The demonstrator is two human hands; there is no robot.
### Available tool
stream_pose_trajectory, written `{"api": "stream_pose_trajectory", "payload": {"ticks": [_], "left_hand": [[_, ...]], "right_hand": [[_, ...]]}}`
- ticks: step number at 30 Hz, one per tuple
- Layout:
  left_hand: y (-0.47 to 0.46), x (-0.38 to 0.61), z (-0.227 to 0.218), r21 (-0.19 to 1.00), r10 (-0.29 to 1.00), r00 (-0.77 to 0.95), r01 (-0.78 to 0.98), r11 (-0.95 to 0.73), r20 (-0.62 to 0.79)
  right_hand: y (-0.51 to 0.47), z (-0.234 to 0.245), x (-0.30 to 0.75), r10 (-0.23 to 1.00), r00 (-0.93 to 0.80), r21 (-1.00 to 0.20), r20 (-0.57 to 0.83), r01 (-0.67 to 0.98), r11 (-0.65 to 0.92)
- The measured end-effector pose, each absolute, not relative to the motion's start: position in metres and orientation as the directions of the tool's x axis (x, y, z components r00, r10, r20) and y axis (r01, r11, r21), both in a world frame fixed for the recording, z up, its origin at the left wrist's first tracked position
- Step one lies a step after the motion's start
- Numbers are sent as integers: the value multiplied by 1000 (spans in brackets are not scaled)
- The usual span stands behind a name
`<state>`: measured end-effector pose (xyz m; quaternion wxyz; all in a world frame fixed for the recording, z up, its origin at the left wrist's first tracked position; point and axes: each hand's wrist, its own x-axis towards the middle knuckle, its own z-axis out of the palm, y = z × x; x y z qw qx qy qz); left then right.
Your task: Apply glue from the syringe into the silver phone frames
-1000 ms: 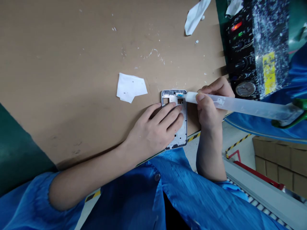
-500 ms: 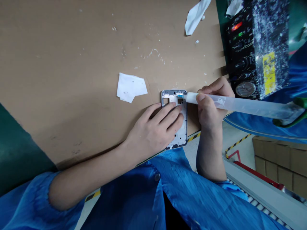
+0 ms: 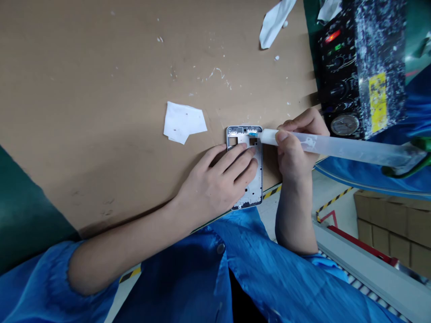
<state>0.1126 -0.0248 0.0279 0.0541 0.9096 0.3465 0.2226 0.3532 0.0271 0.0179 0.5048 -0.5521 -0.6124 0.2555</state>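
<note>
A silver phone frame (image 3: 254,186) lies flat on a brown cardboard sheet (image 3: 101,89) near its front edge. My left hand (image 3: 218,181) rests on the frame with fingers stretched flat, pressing it down. My right hand (image 3: 298,148) is closed around a long translucent glue syringe (image 3: 336,150). The syringe's blue tip (image 3: 253,133) touches the frame's top edge.
A white paper scrap (image 3: 183,122) lies left of the frame, another white scrap (image 3: 274,22) at the top. A black control box (image 3: 360,67) with dials stands at the right. Cardboard boxes (image 3: 393,229) and a conveyor rail (image 3: 363,269) sit lower right. White glue specks dot the sheet.
</note>
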Motion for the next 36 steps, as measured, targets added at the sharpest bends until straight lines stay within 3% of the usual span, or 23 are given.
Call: {"api": "stream_pose_trajectory", "payload": {"ticks": [18,25,36], "left_hand": [[-24,111,31,234,652,674,611,-757,347],[-23,112,32,239,651,668,608,-757,361],[-23,113,32,249,653,661,606,-755,370]], "right_hand": [[28,17,354,940,104,-894,325,358,269],[29,11,356,924,71,-842,375,444,307],[29,14,354,929,72,-875,362,371,312]]}}
